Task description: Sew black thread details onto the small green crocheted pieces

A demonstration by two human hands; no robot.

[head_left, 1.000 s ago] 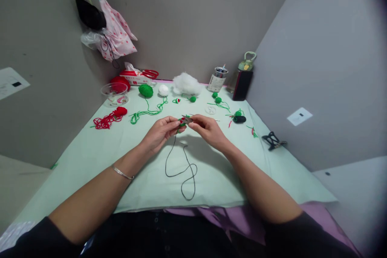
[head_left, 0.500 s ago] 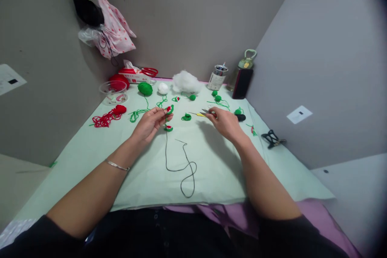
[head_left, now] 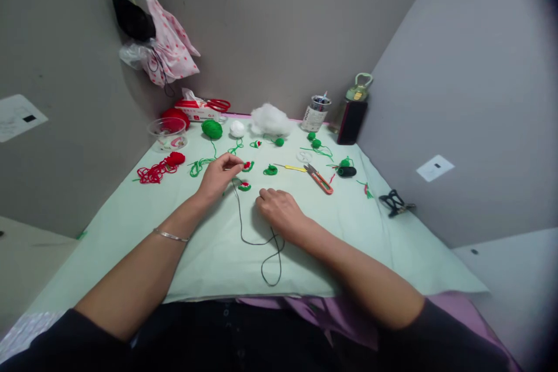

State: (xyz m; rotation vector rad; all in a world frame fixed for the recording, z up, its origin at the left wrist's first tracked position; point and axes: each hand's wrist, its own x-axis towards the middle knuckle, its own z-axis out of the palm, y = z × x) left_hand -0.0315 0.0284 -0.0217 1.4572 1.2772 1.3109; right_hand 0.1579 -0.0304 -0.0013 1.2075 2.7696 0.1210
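My left hand point(head_left: 220, 177) is closed in a pinch at the left edge of a small red, white and green crocheted watermelon slice point(head_left: 248, 166). A second crocheted slice point(head_left: 244, 186) lies just below it. Dark thread point(head_left: 240, 221) runs from beneath my left hand and loops over the cloth. My right hand point(head_left: 279, 210) is low on the cloth, fingers curled over the spot where the needle lay; its fingertips hide whatever is in them. Thread snips point(head_left: 318, 179) with orange handles lie beyond it, beside a yellow crochet hook point(head_left: 294, 168) and a green crocheted piece point(head_left: 270, 170).
Red yarn point(head_left: 161, 168), a green yarn ball point(head_left: 211, 129), a white yarn ball point(head_left: 236, 129) and white stuffing point(head_left: 271, 120) lie toward the back. A clear tub point(head_left: 168, 138) stands left. A pen can point(head_left: 316, 113), phone point(head_left: 352, 122) and claw clip point(head_left: 396, 202) are right.
My right hand has put the snips down and moved left and nearer, onto the needle's spot. The slice at my left fingertips sits slightly lower, close to the cloth.
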